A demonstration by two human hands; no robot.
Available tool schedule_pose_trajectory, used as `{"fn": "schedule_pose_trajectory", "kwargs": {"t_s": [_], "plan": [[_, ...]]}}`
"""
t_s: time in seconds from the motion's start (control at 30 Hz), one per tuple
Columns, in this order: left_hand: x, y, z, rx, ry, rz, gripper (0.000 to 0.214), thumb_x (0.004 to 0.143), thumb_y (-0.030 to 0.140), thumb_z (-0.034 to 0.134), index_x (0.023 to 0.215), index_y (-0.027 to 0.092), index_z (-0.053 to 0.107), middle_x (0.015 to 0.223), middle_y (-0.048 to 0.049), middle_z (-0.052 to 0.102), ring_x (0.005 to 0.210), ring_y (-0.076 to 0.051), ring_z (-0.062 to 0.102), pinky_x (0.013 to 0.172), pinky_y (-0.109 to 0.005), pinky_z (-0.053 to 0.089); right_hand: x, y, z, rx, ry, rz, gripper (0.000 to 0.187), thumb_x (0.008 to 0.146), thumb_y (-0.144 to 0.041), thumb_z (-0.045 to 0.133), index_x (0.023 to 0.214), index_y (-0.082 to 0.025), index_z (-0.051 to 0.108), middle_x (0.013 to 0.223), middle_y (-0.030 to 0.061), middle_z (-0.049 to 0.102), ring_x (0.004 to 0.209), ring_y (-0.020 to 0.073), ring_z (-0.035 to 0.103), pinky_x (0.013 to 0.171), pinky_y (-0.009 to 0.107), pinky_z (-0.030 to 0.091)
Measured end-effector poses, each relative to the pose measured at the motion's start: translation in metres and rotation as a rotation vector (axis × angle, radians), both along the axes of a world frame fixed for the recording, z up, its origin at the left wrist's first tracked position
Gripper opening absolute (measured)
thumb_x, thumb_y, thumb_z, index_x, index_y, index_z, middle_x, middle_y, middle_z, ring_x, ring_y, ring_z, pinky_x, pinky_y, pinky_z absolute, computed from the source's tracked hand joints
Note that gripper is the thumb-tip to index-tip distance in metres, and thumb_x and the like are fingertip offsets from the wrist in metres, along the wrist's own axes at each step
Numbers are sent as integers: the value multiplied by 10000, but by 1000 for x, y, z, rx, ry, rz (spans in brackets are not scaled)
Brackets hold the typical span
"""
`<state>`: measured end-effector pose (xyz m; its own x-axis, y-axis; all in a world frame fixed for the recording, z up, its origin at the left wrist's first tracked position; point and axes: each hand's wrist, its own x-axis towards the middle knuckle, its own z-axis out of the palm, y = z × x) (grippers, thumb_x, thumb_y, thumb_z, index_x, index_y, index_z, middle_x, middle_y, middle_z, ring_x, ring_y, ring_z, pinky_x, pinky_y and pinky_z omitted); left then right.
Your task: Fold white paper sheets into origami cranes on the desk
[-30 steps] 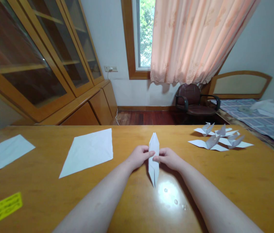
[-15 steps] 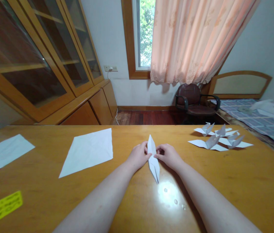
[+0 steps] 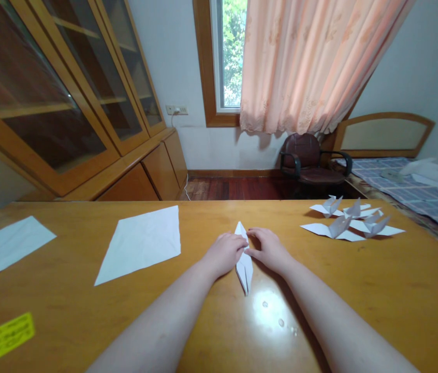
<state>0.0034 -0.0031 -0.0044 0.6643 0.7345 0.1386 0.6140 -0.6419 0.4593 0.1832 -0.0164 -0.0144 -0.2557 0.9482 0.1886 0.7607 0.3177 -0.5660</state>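
Observation:
A narrow piece of folded white paper (image 3: 244,272), pointed at both ends, lies on the wooden table in front of me, with a slit down its near half. My left hand (image 3: 225,253) is closed over its middle from the left, fingers pressed on the upper layers. From the other side my right hand (image 3: 268,247) has its thumb at the paper's right edge. Its index finger is stretched out near the far tip, with a gap between finger and thumb. Part of the paper's middle is hidden beneath my left fingers.
Several folded paper cranes (image 3: 337,225) stand at the table's far right. To the left lie a flat white paper sheet (image 3: 141,243) and another paper sheet (image 3: 5,248). A yellow label (image 3: 1,342) is at the near left. Beyond the table (image 3: 87,321) stands an office chair (image 3: 306,160).
My left fingers have moved from the paper's left edge onto its top. My right index finger has straightened away from the paper. The paper's near end has swung slightly left.

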Motion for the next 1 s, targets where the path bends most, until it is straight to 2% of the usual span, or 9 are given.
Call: {"fn": "schedule_pose_trajectory", "kwargs": {"t_s": [0.13,0.33,0.47,0.6,0.87,1.0], "plan": [[-2,-2,-2,-35,76,-46,389,859,195,369,1217,257,508,1340,-30,471,1264,-195,373,1070,-451,207,-1,-2,2,6,-25,14,491,721,-446,628,1132,-186,554,1175,106,567,1099,251,488,944,407,341],[-5,-4,-5,-42,188,-79,508,867,231,324,1373,264,294,1453,-9,285,1354,-194,195,1098,-470,103,0,-2,1,23,-32,4,472,745,-438,603,1141,-186,549,1173,106,567,1094,246,492,942,403,348],[-6,-5,-6,-24,242,-86,597,875,404,335,1417,224,160,1485,-36,185,1373,-219,106,1100,-479,38,0,-1,-1,26,-27,-11,446,754,-378,600,1153,-189,536,1166,101,572,1093,238,494,945,398,345],[-5,-5,-8,-18,284,-39,726,842,567,312,1427,195,98,1492,-74,146,1374,-253,76,1088,-509,3,0,0,-2,-1,-30,-8,490,713,-354,643,1163,-197,532,1181,98,563,1110,248,482,950,405,335],[-5,-5,-5,-49,296,-31,874,763,668,360,1428,187,61,1497,-96,92,1374,-277,52,1070,-532,-43,0,0,0,-1,-34,2,472,739,-366,617,1168,-190,532,1184,97,562,1107,245,478,952,398,329],[-5,-5,-5,-63,297,-41,925,730,696,384,1428,197,39,1498,-109,80,1372,-289,45,1061,-542,-47,0,0,1,-16,-49,7,513,705,-365,652,1174,-195,530,1193,99,556,1118,248,471,956,401,323]]}}
